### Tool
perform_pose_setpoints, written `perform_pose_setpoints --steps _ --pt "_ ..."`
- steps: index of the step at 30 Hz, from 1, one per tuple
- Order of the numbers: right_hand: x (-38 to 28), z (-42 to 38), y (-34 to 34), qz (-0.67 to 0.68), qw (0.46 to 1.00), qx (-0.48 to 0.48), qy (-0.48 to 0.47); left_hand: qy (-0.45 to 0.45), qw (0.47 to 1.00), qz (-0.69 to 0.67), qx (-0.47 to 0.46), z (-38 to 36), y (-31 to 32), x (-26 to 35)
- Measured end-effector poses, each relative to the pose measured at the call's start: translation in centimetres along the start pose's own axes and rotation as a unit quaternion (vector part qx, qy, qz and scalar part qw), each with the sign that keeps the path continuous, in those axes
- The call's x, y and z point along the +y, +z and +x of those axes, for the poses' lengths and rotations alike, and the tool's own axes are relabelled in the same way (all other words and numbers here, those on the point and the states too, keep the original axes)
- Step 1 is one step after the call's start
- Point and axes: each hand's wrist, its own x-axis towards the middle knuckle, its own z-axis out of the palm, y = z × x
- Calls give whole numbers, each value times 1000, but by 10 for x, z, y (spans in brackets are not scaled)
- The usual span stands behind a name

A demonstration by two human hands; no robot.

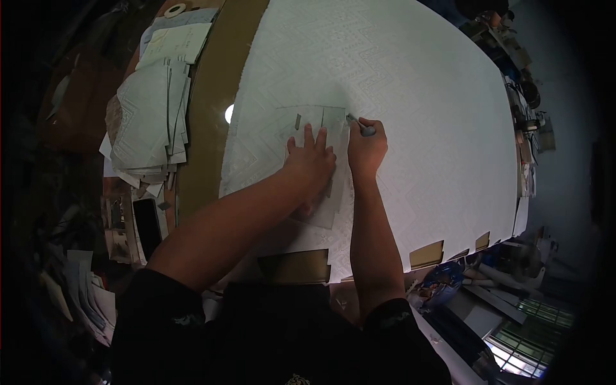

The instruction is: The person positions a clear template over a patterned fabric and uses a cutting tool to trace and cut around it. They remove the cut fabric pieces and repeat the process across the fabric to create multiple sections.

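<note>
A large sheet of white fabric [443, 147] with a woven zigzag pattern covers the table. On its left part lies a see-through flat template [329, 215] with a few dark marks. My left hand [310, 159] rests on the template, fingers spread and pressing it flat. My right hand [367, 153] grips a grey pen [366, 131], its tip at the template's upper right corner. A thin line runs along the template's top edge. The palm and forearm of my left arm hide part of the template.
Left of the fabric is a bare brown table strip [221, 83]. Beyond it lie stacked cut fabric pieces [144, 122], a paper with writing [176, 42], a tape roll [174, 9] and a black phone [147, 224]. Notched cut-outs [427, 255] line the fabric's near edge.
</note>
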Motion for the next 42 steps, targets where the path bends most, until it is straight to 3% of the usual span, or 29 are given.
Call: perform_pose_setpoints --steps 6,12,15,18,21,22,24,27,32,39,42 --pt "6 9 20 -7 999 19 -25 -10 1000 -11 -3 3 2 -1" --pt "14 10 11 38 999 -22 -15 -15 1000 -16 -1 4 6 -1" --pt "18 23 1 46 996 -49 -53 -24 999 -27 11 2 5 -1" --pt "21 55 -22 63 984 -155 -57 -26 1000 5 -2 -3 7 2" --pt "34 123 -27 62 913 -387 -116 -56 997 -17 52 9 18 10" --pt "30 141 -22 71 908 -396 -117 -74 996 -4 48 12 18 15" --pt "12 166 -25 47 838 -522 -152 -96 995 8 33 17 19 27" --pt "-2 185 -20 33 792 -594 -135 -151 988 -5 3 28 16 39" --pt "5 181 11 54 786 -589 -179 -144 986 63 50 26 25 41" --pt "-46 126 92 119 735 -610 -271 -160 984 16 74 26 28 43" --pt "-41 115 100 155 734 -614 -245 -161 982 -10 93 28 33 43"
